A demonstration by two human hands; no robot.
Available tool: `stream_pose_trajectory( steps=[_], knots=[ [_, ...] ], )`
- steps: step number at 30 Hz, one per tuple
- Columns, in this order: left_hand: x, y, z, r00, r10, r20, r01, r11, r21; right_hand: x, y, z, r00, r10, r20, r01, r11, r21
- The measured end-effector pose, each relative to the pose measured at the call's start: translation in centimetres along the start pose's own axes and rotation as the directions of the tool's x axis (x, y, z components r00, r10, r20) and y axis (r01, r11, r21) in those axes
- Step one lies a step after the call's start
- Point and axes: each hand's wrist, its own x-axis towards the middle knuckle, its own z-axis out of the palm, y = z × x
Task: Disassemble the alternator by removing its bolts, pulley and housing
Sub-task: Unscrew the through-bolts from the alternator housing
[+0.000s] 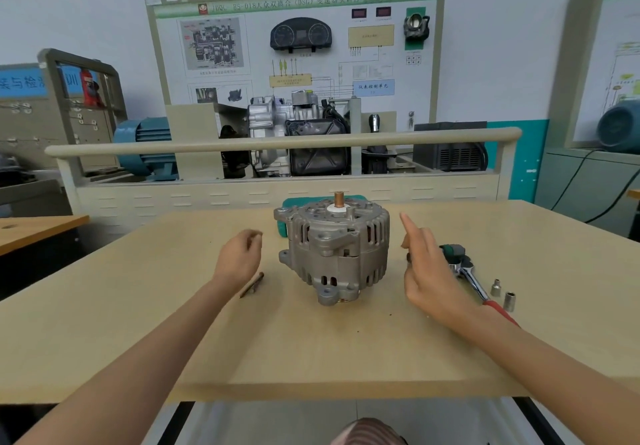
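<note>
Grey alternator [332, 250], left hand [239, 257] curled, right hand [429, 271] pointing

Both bare forearms reach forward over the bench from its near edge. The left hand [239, 257] hangs with fingers loosely curled, holding nothing. The right hand [427, 268] is raised, index finger pointing up, other fingers relaxed.

The single head-worn camera looks forward and down from above the near edge of the table [138, 340], close over both forearms. Its wide lens centres the alternator [332, 250] between the left hand [239, 257] and right hand [429, 268], and reaches beyond them to the training board [294, 46] on the far wall.
</note>
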Motion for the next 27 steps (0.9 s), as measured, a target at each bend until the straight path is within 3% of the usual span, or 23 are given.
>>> stream_pose_trajectory(
  steps=[2,4,7,17,23,27],
  knots=[
    [0.3,2.4,-0.6,1.000,0.007,0.021,0.000,0.944,-0.329,0.5,-0.1,-0.3,0.993,-0.002,-0.119,0.011,0.997,0.079],
    [0.6,4.7,-0.9,0.996,-0.003,0.087,0.052,0.820,-0.571,1.2,-0.4,-0.7,0.972,-0.008,-0.236,0.041,0.990,0.135],
    [0.6,6.2,-0.9,0.992,0.019,0.123,0.070,0.731,-0.679,2.4,-0.9,-1.7,0.932,-0.040,-0.361,0.104,0.982,0.160],
    [-2.4,5.7,-0.9,0.974,0.141,-0.175,-0.210,0.847,-0.489,7.3,-4.9,-4.3,0.875,-0.052,-0.481,0.210,0.936,0.281],
    [-6.3,5.9,-1.0,0.879,0.356,-0.316,-0.436,0.870,-0.232,8.9,-6.5,-4.1,0.880,-0.082,-0.468,0.228,0.937,0.263],
    [-7.0,7.1,-1.4,0.739,0.609,-0.288,-0.602,0.789,0.124,9.0,-7.3,-3.8,0.887,-0.141,-0.439,0.251,0.946,0.205]
  ],
)
